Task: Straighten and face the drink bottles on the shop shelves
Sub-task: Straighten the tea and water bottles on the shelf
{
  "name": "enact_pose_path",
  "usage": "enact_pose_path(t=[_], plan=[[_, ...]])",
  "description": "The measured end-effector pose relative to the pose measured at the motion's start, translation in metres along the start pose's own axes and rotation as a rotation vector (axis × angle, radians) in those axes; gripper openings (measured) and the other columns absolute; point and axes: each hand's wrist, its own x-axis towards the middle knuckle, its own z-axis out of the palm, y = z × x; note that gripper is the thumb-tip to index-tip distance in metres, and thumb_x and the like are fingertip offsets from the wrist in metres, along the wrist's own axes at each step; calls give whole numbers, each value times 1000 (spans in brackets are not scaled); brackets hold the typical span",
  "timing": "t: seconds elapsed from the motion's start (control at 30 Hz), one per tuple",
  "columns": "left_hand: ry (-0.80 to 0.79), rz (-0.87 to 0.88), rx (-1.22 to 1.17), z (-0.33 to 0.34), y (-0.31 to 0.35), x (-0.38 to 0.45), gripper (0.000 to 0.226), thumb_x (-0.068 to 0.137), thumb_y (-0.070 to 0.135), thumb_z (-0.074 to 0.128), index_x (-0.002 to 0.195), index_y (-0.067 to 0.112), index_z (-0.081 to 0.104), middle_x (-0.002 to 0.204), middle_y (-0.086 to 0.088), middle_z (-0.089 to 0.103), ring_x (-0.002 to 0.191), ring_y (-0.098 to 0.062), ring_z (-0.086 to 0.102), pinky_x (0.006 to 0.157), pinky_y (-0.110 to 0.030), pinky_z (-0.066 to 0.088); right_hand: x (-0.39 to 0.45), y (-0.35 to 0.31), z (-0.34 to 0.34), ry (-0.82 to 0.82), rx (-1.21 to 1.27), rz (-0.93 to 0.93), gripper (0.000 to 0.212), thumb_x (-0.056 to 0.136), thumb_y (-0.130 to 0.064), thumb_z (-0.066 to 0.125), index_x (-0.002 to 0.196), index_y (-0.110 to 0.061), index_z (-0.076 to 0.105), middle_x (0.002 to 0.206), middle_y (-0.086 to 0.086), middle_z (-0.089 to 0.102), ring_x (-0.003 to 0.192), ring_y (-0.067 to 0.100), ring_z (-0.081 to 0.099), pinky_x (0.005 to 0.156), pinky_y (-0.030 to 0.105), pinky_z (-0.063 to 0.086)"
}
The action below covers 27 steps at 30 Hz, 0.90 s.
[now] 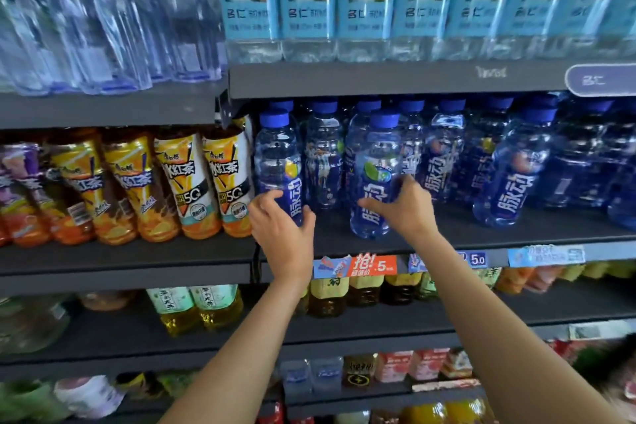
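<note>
Both blue bottles upright, caps up. My left hand (280, 227) grips left bottle (278, 162) low; my right hand (401, 208) clamps front bottle (377, 175) mid-body, label facing me.

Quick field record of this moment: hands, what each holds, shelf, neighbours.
left hand: grips the leftmost blue bottle
right hand: grips the green-spot blue bottle, which stands forward of its row
shelf: dark, second from the top in view
left neighbours: iced tea bottles, leaning
above: water bottles, blue labels
</note>
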Motion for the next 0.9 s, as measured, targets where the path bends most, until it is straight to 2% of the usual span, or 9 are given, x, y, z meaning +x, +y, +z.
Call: enact_pose_path(t=[0.03,0.17,0.3,0.4,0.53,0.63,0.7,0.8,0.9], plan=[[11,-20,-2,-1,0,1,42,75,12,73,108,1,50,110,-18,46,97,-34,50,80,-41,42,0,-8,9,-32,-8,-29,56,70,-42,79,98,-7,45,79,-1,50,76,19,51,52,26,35],[49,-95,6,-8,-11,10,50,75,16,76,113,-1,49,115,-20,47,104,-35,49,84,-41,41,-3,-37,38,-114,-61,-113,60,70,-45,78,102,-5,47,86,4,54,78,21,53,65,32,43],[-87,-112,45,-11,-27,15,65,76,22,76,127,1,42,124,-15,47,114,-31,49,90,-43,45,-6,-47,55,-76,-43,-115,68,71,-44,77,115,-3,47,106,12,63,98,28,60,76,39,50],[-149,-100,86,-9,-29,15,74,76,23,76,134,3,37,130,-15,43,118,-31,46,94,-42,44,-5,-46,55,-68,-62,-127,74,71,-46,76,120,0,46,106,12,63,97,28,61,70,35,48],[-156,-127,121,-8,-27,17,74,77,24,75,135,2,36,131,-17,40,120,-32,43,97,-41,40,-5,-47,51,-83,-86,-121,70,71,-47,76,115,-1,47,88,5,58,76,21,55,60,31,42],[-175,-130,111,-7,-30,20,71,77,27,75,133,2,41,127,-17,42,116,-32,44,97,-39,40,-5,-46,49,-72,-92,-106,68,71,-47,76,113,-2,48,85,4,55,72,18,51,52,28,38],[-191,-126,96,-6,-31,20,67,77,30,75,130,2,45,123,-16,45,114,-31,44,96,-38,39,-4,-44,49,-64,-100,-108,67,70,-47,77,112,-2,48,91,7,61,75,20,54,57,29,42],[-199,-141,107,-5,-33,21,67,77,33,74,129,2,46,123,-15,47,117,-30,43,97,-37,37,-2,-44,48,-62,-93,-116,66,69,-46,78,110,-2,50,101,11,65,89,26,62,71,37,51],[-225,-146,161,-7,-33,22,68,79,37,71,131,3,43,126,-14,46,119,-30,41,97,-39,37,-2,-44,48,-64,-94,-116,66,69,-45,78,110,-2,50,101,12,65,91,28,62,72,38,51]])
